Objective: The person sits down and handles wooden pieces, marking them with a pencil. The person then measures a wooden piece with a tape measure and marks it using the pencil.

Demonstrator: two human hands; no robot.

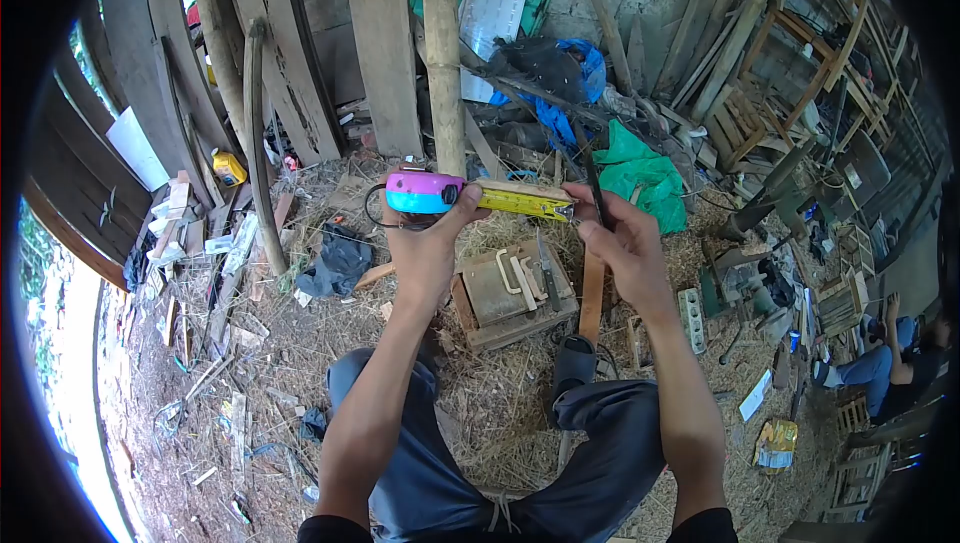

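My left hand (425, 253) is closed around a pink and blue tape measure (415, 195), a dark strap looping from its side. Its yellow blade (520, 204) is pulled out to the right, along a light strip of wood (515, 188). My right hand (628, 251) is closed at the blade's hooked end, with a long dark stick-like tool (593, 178) between its fingers; its exact kind is unclear. Below both hands sits a low wooden block (490, 308), bearing pale bent handle-shaped pieces (512, 273) and a knife (548, 273).
A wooden post (442, 63) rises just beyond my hands. Black plastic (338, 261) lies left, a green sheet (645, 178) right. An orange-brown board (592, 293) lies beside the block. Another person (880, 363) sits at far right. Straw and scraps cover the ground.
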